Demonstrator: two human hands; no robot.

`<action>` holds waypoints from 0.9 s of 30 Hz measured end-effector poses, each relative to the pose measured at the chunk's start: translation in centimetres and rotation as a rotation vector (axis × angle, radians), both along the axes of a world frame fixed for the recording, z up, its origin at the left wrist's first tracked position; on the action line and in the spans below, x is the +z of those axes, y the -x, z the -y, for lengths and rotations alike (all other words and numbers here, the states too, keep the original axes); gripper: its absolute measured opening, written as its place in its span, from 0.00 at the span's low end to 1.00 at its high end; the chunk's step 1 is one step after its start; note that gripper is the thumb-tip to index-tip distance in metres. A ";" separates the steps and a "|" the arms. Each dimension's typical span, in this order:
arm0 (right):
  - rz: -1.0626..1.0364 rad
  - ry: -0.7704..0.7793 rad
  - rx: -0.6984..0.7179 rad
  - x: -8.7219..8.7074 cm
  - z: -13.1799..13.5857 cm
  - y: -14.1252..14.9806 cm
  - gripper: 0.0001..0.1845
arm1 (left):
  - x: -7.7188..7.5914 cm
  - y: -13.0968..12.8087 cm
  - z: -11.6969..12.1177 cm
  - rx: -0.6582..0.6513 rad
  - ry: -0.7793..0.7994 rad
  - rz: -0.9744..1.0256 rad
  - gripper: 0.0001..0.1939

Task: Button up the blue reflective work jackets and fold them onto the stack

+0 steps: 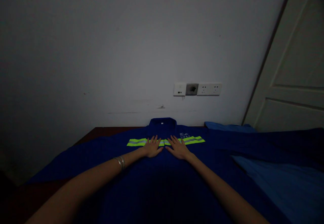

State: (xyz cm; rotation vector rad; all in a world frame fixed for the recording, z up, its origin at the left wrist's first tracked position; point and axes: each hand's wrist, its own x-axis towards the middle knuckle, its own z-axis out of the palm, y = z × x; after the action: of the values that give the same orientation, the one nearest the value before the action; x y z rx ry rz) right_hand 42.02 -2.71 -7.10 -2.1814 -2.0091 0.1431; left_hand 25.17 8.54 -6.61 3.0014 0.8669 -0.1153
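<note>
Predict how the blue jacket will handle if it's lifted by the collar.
The jacket looks like soft cloth, spread flat, so it would probably sag. Its long sleeves would likely dangle. The collar stands slightly, suggesting somewhat stiffer fabric there.

Beyond the right hand (179,150), a row of rectangular white and grey wall sockets (209,89) sits on a plain white wall (126,48); farther right are a pale panelled door (298,61) and medium-blue cloth (291,183).

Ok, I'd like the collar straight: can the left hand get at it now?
Probably yes: the left hand lies flat on the jacket just below the collar, with nothing in view blocking the way.
</note>
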 end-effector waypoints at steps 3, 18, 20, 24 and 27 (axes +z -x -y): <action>0.002 -0.006 -0.005 -0.1 0.0 0.0 0.40 | -0.2 0.2 0.0 -0.007 -0.028 0.044 0.37; -0.076 -0.091 0.086 2.3 4.2 1.1 0.36 | -0.1 0.2 0.7 0.036 -0.112 0.068 0.31; -0.054 -0.046 0.103 2.0 4.8 1.6 0.36 | -0.1 0.3 0.9 0.053 -0.111 0.060 0.30; -0.035 0.015 0.098 1.0 5.4 2.5 0.38 | 0.7 1.0 0.8 -0.025 -0.089 0.049 0.26; -0.024 0.022 0.092 0.7 5.5 2.8 0.38 | 2.0 2.3 0.2 -0.153 -0.036 0.083 0.22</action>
State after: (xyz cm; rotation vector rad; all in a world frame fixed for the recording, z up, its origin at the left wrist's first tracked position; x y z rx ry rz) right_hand 39.23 -8.24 -6.42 -2.0900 -2.1052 0.2039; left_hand 22.88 8.31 -4.59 3.0780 0.6390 0.0238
